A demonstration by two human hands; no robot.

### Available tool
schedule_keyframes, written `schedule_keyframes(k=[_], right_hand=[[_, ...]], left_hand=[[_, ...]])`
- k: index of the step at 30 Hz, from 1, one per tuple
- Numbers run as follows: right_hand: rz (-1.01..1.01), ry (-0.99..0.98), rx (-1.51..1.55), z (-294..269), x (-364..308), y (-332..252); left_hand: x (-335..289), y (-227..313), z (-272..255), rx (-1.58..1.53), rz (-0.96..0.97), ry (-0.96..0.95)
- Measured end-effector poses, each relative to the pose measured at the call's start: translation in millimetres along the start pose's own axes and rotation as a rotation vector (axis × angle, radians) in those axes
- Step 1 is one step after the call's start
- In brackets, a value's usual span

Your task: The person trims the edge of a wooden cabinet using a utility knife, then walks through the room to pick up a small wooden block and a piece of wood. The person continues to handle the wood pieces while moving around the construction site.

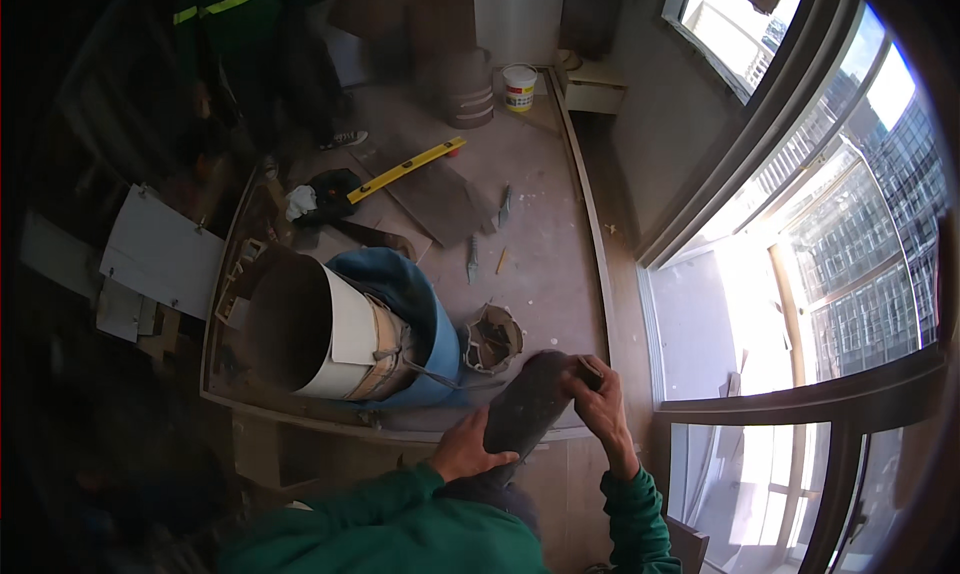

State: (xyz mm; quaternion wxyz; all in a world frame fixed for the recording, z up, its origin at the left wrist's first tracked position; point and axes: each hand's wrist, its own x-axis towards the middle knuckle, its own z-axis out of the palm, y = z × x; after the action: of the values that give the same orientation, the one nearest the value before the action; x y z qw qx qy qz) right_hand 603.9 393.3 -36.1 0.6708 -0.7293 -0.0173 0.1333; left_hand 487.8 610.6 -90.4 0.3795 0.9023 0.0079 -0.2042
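Close to my body is a dark, dust-speckled board piece with a rounded end. My left hand grips its lower left edge, thumb lying on top and fingers mostly out of sight. At its far right end, my right hand is closed around a small brown block, whose exact kind I cannot make out. The fingers of that hand press near the piece's edge. Just beyond stands an open, crumpled paper bag with dark contents.
A large pale cylinder leans in a blue barrel-like container at left. Across the platform lie a yellow spirit level and dark boards. Farther off are a white bucket and another person. Large windows line the right.
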Motion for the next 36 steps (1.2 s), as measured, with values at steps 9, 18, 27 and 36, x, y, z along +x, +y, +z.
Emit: schedule_keyframes(k=[9,18,27,36], right_hand=[[0.079,0.099,-0.208,-149,299,-146],[0.968,-0.077,-0.540,-356,140,-83],[1.161,0.070,-0.309,-428,167,-53],[0.373,-0.149,-0.270,-296,527,-232]], left_hand=[[148,103,-56,0.027,-0.509,-0.292],[194,127,-68,-0.144,-0.464,-0.272],[217,152,-159,-0.039,-0.175,-0.045],[232,192,-252,-0.527,-0.495,0.254]])
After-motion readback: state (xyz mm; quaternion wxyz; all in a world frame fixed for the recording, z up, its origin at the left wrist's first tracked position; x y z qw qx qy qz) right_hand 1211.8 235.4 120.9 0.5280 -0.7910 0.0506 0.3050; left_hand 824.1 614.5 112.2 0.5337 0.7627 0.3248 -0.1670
